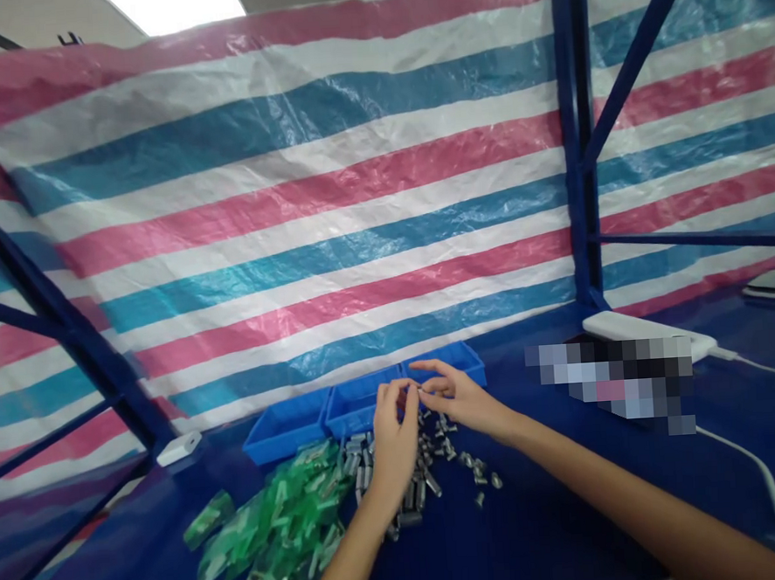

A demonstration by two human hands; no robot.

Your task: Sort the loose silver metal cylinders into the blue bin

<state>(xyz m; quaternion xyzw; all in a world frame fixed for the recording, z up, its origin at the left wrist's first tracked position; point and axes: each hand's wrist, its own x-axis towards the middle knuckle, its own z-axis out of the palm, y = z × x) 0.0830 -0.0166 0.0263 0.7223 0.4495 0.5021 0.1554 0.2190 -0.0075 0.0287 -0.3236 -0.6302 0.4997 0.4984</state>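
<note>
My left hand (396,425) is closed in a pinch, its fingertips meeting those of my right hand over the loose metal parts. Between them is a tiny object, too small to make out. My right hand (460,398) has thumb and fingertip drawn together at that spot, with another finger stretched out above. Under and beside the hands lie grey metal cylinders (410,499) in a heap, some partly hidden by my left wrist. Small silvery screw-like pieces (478,470) are scattered toward the right. Just behind the hands stand blue trays (287,426) in a row.
Green plastic packets (288,502) are piled left of my left forearm. A white charger-like box (179,448) sits near the left frame post. At right are a white power strip (649,333) with a cable and a blurred-out item. A striped sheet (330,206) hangs behind blue posts (579,138).
</note>
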